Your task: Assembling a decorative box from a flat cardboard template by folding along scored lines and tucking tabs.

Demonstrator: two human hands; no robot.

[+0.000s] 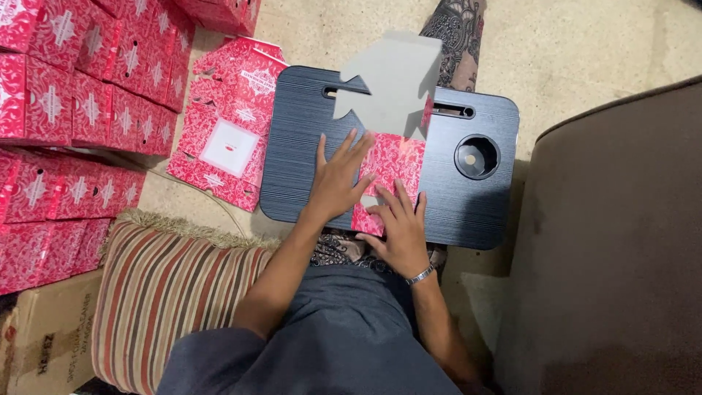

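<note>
The left hand lies flat, fingers spread, on a red patterned carton blank (its grey inner flaps point away from the person); the right hand presses the blank's near edge, its grip also open; the blank rests on the black lap desk, beside flat blanks on the floor.

Folded red patterned boxes are stacked at the left, a striped cushion is laid below them, and a brown carton is seen in the corner.
</note>
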